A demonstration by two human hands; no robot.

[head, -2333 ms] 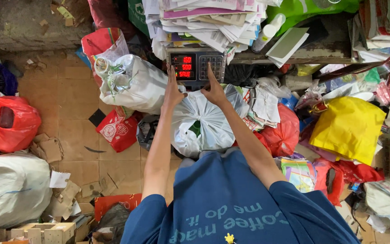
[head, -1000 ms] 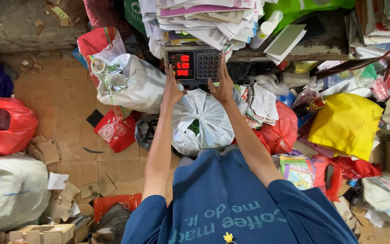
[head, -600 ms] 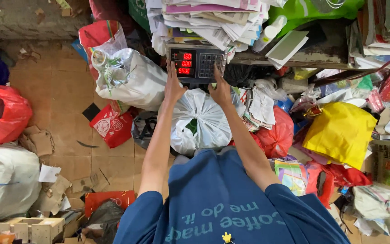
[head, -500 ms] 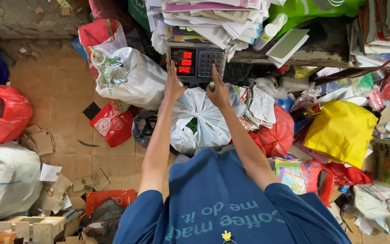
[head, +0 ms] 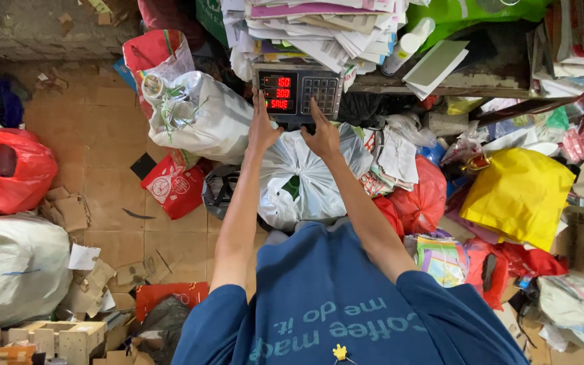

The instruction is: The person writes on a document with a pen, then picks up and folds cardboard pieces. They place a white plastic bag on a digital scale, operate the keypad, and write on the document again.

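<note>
At twelve o'clock, above the knotted white bag [head: 305, 179], both hands work the electronic scale [head: 299, 93]: left hand [head: 262, 128] resting open against its red display, right hand [head: 322, 135] pressing the keypad, seemingly. Bag sits weighed; entry appears unfinished.

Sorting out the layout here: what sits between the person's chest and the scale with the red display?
In the head view, a knotted white plastic bag lies between them, below the scale, with the left hand and right hand reaching over it.

Tan tiled floor [head: 103, 142] strewn with cardboard scraps [head: 69, 209], beside a rough concrete ledge [head: 28, 27].
</note>
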